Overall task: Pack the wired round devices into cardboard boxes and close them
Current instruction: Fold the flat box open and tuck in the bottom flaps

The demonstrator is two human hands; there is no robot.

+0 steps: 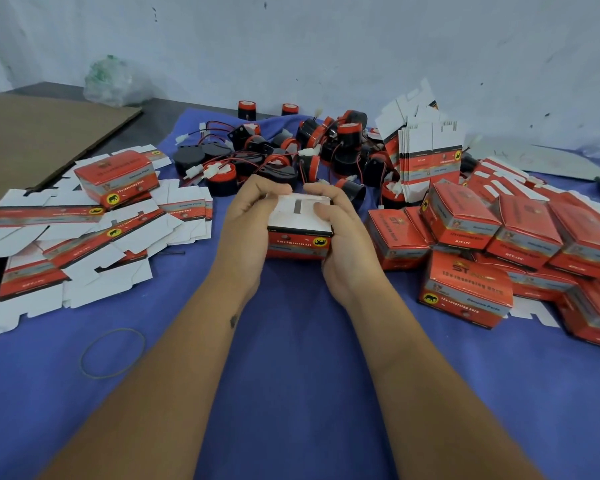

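I grip the cardboard box (298, 233) between left hand (248, 220) and right hand (343, 230) | white flaps up, nearly flat | slit runs away from me.

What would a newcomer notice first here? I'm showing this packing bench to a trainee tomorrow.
First, the two hands, left hand and right hand, gripping a red box at centre and folding its white flaps shut. Behind them lies a heap of black-and-red wired round devices. Closed boxes pile up on the right, flat unfolded cartons on the left, all on a blue cloth.
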